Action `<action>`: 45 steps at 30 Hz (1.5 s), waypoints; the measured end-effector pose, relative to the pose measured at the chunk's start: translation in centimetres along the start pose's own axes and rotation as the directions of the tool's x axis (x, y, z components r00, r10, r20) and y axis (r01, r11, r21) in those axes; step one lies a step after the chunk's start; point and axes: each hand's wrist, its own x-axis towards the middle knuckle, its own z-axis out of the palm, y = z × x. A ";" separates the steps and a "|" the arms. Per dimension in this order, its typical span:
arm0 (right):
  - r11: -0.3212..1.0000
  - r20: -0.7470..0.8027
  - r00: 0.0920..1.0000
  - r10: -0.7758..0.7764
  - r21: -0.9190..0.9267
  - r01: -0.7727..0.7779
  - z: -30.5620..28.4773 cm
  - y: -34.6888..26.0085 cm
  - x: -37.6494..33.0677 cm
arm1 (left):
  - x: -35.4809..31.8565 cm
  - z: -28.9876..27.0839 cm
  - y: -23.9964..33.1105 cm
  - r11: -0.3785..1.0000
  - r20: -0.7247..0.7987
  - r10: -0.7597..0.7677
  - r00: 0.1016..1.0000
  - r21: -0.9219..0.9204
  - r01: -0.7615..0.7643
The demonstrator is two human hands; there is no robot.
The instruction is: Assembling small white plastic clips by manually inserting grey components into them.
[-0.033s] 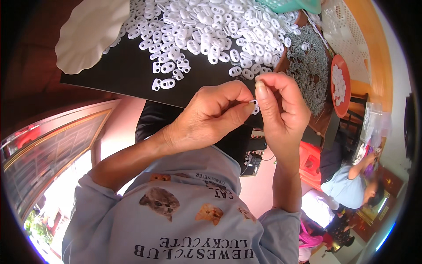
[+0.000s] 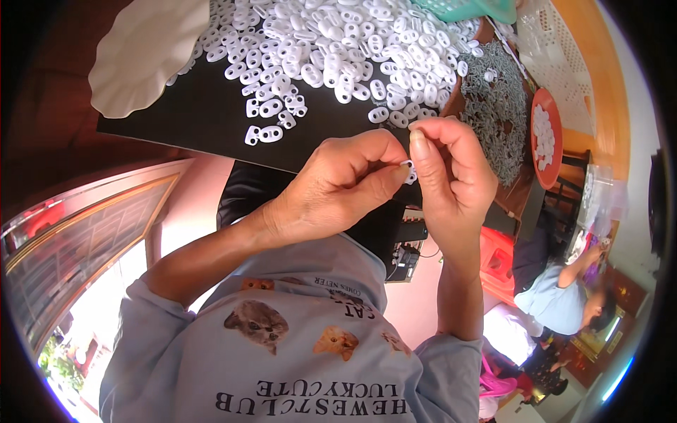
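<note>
Over the near edge of the black table [image 2: 176,116], my left hand [image 2: 338,180] pinches a small white plastic cord lock [image 2: 411,175] between thumb and index finger. Two holes show in the part that sticks out. Close beside it, my right hand [image 2: 455,166] has its thumb and index fingertip pressed together just above the piece; whatever is between them is too small to make out. Beyond my hands lies a big heap of white two-hole cord lock parts [image 2: 338,53]. A few pieces [image 2: 270,134] lie apart at its near left side.
A brown tray of small grey metal springs [image 2: 493,116] sits right of the heap. A red bowl [image 2: 556,155] holds white parts. A scalloped cream tray [image 2: 141,60] is at far left, a green basket [image 2: 472,10] at the back. People [image 2: 557,303] are at the right, near a red stool [image 2: 497,261].
</note>
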 end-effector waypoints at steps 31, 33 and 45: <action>0.982 -0.021 0.992 0.127 0.140 -0.123 -0.6 0.0 -0.9 | 0.0 0.1 0.4 1.000 -0.005 0.003 1.000 -0.017 -0.003; 0.978 -0.020 0.990 0.138 0.161 -0.133 -0.4 -0.3 -0.8 | 0.0 0.0 0.3 0.999 -0.003 0.002 1.000 -0.032 -0.002; 0.991 -0.006 0.996 0.094 0.100 -0.093 -0.3 -0.1 -0.7 | 0.0 0.0 0.5 0.998 0.014 -0.022 1.000 -0.061 0.023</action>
